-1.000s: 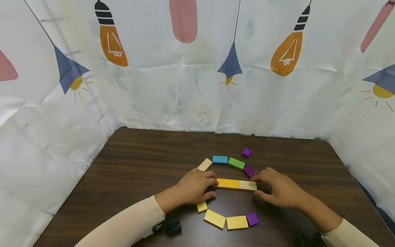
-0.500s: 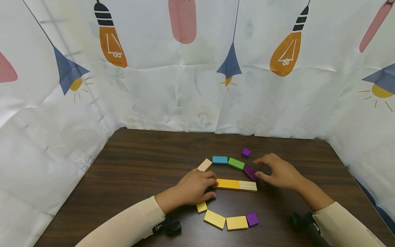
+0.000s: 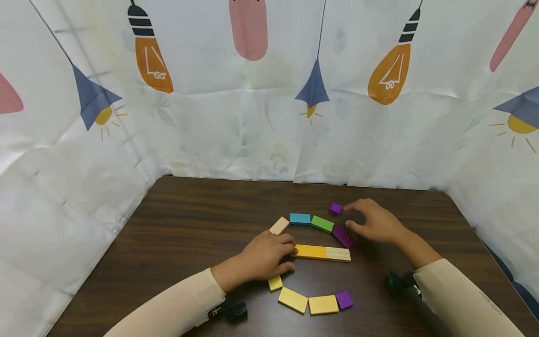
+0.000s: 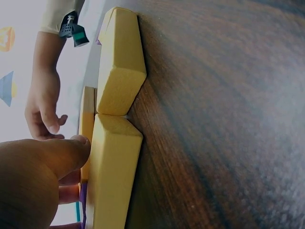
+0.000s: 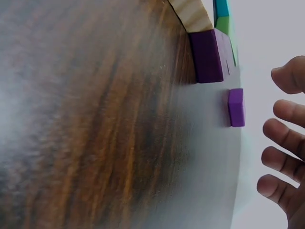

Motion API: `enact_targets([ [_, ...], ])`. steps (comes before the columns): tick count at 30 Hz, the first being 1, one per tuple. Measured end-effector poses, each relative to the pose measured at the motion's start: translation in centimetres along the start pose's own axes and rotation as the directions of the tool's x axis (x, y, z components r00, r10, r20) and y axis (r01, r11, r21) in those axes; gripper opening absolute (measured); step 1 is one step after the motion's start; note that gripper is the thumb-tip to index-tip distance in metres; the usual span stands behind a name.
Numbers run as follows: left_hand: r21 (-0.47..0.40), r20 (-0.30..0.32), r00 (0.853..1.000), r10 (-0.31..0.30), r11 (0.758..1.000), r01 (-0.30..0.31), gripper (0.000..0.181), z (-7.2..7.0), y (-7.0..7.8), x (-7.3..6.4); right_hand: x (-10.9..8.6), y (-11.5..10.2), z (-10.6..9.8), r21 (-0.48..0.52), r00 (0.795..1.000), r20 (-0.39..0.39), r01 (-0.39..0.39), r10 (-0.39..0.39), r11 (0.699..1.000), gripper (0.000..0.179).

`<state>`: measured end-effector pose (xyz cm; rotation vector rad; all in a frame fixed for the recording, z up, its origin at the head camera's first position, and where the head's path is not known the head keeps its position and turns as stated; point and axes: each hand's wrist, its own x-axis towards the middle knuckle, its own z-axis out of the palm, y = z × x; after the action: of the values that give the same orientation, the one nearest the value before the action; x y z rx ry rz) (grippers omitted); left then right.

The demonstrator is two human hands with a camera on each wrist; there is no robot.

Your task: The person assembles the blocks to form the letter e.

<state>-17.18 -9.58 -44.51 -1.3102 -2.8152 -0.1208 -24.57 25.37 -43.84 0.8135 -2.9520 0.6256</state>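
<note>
Wooden blocks form a curved outline with a straight bar across it. My left hand (image 3: 264, 255) lies over the outline's left side, its fingertips at the left end of the orange block (image 3: 310, 251); what lies beneath the palm is hidden. In the left wrist view the thumb is beside a yellow block (image 4: 114, 176). My right hand (image 3: 376, 221) hovers with fingers spread, holding nothing. Its index fingertip is close to a small purple block (image 3: 336, 208) that lies apart from the others, also visible in the right wrist view. Just below it is a dark purple block (image 3: 343, 236).
A pale wood block (image 3: 338, 254) continues the bar. Blue (image 3: 300, 219) and green (image 3: 322, 223) blocks make the top arc. Along the bottom are yellow blocks (image 3: 323, 304) and a purple block (image 3: 344, 299). A patterned curtain (image 3: 252, 131) hangs behind the table (image 3: 202, 210).
My right hand has moved away from the pale block, up past the dark purple block, to beside the small purple block. The dark purple block has shifted slightly right. My left hand has stayed put.
</note>
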Motion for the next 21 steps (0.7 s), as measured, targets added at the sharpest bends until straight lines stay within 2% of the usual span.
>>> enact_targets([
  [21, -0.015, -0.005, 1.000, 0.000, 1.000, 0.000, 0.032, 0.0, 0.0, -0.1, 3.0, 0.6, 1.0, -0.003, 0.999, 0.051, -0.012, 0.012, 1.000, 0.050],
])
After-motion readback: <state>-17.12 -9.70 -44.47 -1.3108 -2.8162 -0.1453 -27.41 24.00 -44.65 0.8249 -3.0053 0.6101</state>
